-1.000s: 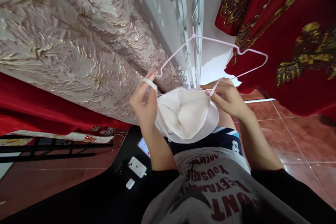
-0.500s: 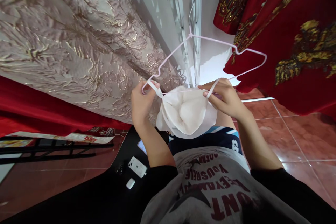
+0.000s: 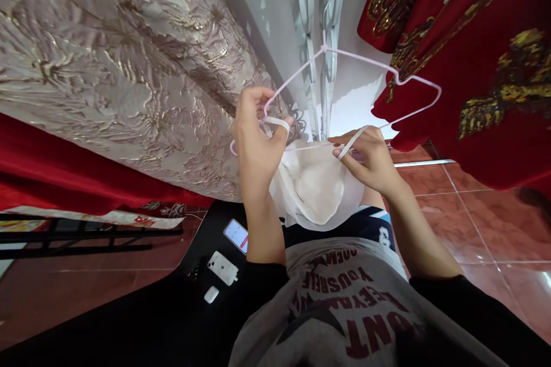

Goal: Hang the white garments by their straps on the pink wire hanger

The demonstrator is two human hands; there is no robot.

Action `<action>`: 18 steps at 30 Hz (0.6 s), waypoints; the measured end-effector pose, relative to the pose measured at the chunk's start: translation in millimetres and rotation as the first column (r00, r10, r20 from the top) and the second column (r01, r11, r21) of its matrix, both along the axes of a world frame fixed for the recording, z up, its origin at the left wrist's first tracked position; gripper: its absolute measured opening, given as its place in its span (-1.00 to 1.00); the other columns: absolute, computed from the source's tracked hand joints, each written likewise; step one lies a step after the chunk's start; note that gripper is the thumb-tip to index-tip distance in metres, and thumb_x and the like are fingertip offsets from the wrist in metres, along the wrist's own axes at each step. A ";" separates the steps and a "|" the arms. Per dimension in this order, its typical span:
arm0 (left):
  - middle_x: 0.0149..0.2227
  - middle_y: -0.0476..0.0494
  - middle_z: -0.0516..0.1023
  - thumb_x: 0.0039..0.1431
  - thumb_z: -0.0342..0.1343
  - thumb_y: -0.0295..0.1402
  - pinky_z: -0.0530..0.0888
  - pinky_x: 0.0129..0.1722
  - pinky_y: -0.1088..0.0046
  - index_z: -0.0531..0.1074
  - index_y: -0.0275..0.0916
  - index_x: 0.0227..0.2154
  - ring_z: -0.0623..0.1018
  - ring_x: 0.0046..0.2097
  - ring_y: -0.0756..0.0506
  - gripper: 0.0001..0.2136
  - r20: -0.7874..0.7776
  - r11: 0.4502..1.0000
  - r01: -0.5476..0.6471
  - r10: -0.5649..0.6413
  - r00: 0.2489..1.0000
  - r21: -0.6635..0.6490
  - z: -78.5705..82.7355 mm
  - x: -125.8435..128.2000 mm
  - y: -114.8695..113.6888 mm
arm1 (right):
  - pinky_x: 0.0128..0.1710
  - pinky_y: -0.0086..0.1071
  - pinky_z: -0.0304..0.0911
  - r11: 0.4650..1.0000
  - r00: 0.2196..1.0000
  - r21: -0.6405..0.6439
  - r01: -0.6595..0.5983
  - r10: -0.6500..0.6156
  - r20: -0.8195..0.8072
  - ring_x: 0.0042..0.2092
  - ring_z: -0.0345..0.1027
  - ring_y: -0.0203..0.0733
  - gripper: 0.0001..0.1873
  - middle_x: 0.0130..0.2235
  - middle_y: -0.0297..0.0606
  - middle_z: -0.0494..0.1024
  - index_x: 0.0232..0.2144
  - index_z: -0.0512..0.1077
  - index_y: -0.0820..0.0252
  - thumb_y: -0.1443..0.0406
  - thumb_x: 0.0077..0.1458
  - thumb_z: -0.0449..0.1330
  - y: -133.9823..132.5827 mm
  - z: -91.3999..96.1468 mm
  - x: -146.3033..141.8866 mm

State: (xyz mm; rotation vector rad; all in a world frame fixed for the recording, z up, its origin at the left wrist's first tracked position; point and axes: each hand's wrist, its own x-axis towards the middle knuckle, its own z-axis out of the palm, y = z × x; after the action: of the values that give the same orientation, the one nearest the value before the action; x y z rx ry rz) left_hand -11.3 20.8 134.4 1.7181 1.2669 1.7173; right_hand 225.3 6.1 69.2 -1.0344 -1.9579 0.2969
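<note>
A pale pink clothes hanger [image 3: 360, 59] hangs by its metal hook in front of me. Below its bottom bar lies a white garment [image 3: 322, 192] with thin straps and a sheer outer layer, bunched over my lap. My left hand [image 3: 260, 140] is closed around one white strap [image 3: 276, 121], thumb through its loop, at the notch on the hanger's left arm. Lower and to the right, my right hand [image 3: 368, 155] pinches the garment by the bottom bar. The other strap [image 3: 353, 140] loops over its fingers.
Patterned pink-gold fabric [image 3: 142, 69] hangs at left, red gold-trimmed cloth [image 3: 451, 80] at right. White metal bars [image 3: 316, 69] stand behind the hanger. On the black seat [image 3: 181, 309] beside me lie a lit phone [image 3: 236, 235], a white phone [image 3: 222, 268] and a small white case [image 3: 211, 295].
My left hand has risen and moved right along the hanger, bringing its strap from the left end up to the notch. My right hand stays almost where it was.
</note>
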 end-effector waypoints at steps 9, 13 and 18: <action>0.21 -0.18 0.52 0.15 0.43 -0.28 0.49 0.23 0.23 0.35 -0.03 0.09 0.50 0.30 -0.17 -0.49 0.552 0.946 -0.304 0.316 0.772 -0.116 -91.0 0.2 -2.6 | 0.09 0.04 0.28 1.000 0.999 -0.003 -0.007 0.007 0.034 -0.04 0.56 0.03 -0.66 -0.06 -0.23 0.74 0.05 0.64 -0.07 0.06 0.38 0.18 -1.2 -5.5 -3.8; -0.17 -0.16 0.68 0.36 0.21 -0.03 0.59 0.01 0.30 0.46 -0.16 -0.15 0.70 -0.11 -0.11 -0.71 0.648 0.988 -0.064 0.141 0.748 -0.141 -109.9 22.9 -12.5 | 0.20 0.15 0.32 1.000 1.000 -0.001 -0.018 0.018 -0.004 0.06 0.58 0.07 -0.68 0.04 -0.24 0.73 0.07 0.63 -0.11 0.08 0.33 0.24 -6.2 -6.2 -8.6; -0.32 -0.08 0.66 0.37 0.22 -0.07 0.60 -0.15 0.38 0.44 -0.15 -0.21 0.67 -0.31 -0.04 -0.75 0.676 0.997 -0.051 0.075 0.733 -0.055 -98.7 29.1 -15.1 | 0.16 0.14 0.48 0.979 0.921 0.069 0.189 -0.152 -0.360 0.05 0.65 0.05 -0.80 -0.03 -0.25 0.75 -0.10 0.70 -0.05 0.17 0.23 0.36 -7.0 -5.8 19.9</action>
State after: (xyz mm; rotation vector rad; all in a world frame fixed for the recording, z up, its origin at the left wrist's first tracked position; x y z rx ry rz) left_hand 17.8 5.7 35.7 0.8579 0.9889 2.0687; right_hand 245.2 -1.0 63.4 -1.0011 -1.5338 0.2611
